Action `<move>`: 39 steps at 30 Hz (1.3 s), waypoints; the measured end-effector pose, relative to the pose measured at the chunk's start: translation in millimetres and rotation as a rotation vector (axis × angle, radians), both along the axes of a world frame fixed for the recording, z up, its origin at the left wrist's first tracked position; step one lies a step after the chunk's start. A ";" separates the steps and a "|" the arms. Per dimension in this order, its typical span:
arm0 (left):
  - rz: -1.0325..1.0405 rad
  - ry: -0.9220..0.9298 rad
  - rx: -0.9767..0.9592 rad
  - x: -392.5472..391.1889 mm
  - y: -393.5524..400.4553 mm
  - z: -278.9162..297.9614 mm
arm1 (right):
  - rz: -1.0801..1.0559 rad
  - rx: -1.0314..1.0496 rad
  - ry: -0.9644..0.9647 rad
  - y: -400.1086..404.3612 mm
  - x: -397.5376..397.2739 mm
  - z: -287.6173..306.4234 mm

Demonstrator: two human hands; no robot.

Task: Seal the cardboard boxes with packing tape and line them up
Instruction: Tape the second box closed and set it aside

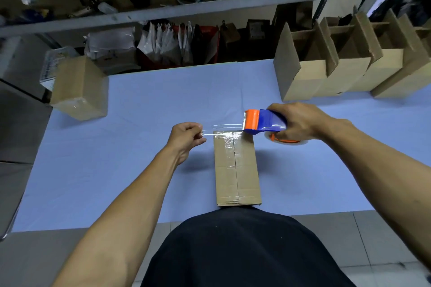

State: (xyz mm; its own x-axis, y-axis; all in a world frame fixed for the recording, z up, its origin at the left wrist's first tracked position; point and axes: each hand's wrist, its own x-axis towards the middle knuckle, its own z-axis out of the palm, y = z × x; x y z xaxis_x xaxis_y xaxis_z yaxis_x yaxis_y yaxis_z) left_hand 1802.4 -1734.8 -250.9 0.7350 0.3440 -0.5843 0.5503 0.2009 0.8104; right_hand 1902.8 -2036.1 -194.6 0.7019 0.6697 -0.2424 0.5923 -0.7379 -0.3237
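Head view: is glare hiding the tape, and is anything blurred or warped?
Head view: glare streaks whiten the tape strip stretched from the left hand to the dispenser in the right hand, and sheen covers the far end of the box; the strip's edges are hard to trace. The shelf bows from wide-angle distortion; the clutter on it is soft.
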 end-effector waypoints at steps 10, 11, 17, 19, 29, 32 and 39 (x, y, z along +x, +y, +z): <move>-0.020 0.004 -0.035 -1.9 -5.3 -11.0 | -0.047 -0.003 0.024 -8.4 -6.2 -15.5; -0.025 0.007 -0.036 -2.1 -7.6 -13.1 | -0.049 -0.006 0.027 -9.5 -5.9 -16.5; 0.058 0.056 -0.123 -0.7 -31.7 -23.5 | -0.075 -0.010 0.064 -14.7 -6.5 -22.8; 0.080 0.100 -0.143 -2.1 -37.8 -25.4 | -0.082 -0.004 0.062 -14.7 -7.3 -24.3; 0.096 0.295 -0.161 5.9 -38.7 -20.6 | -0.167 0.016 0.091 -13.5 -18.3 -29.5; 0.088 0.205 0.080 8.4 -39.2 -20.4 | -0.221 0.053 0.093 -5.3 -29.1 -32.4; -0.056 -0.166 0.756 -6.0 -53.5 11.6 | -0.294 0.130 0.113 30.4 -53.2 -42.7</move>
State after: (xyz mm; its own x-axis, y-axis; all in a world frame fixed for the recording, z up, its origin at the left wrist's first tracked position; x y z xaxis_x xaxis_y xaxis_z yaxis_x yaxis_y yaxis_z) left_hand 1796.5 -1788.3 -239.3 0.8205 0.5651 -0.0861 0.4025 -0.4642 0.7890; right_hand 1849.6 -2005.7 -237.2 0.8429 0.4735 -0.2554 0.3157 -0.8197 -0.4779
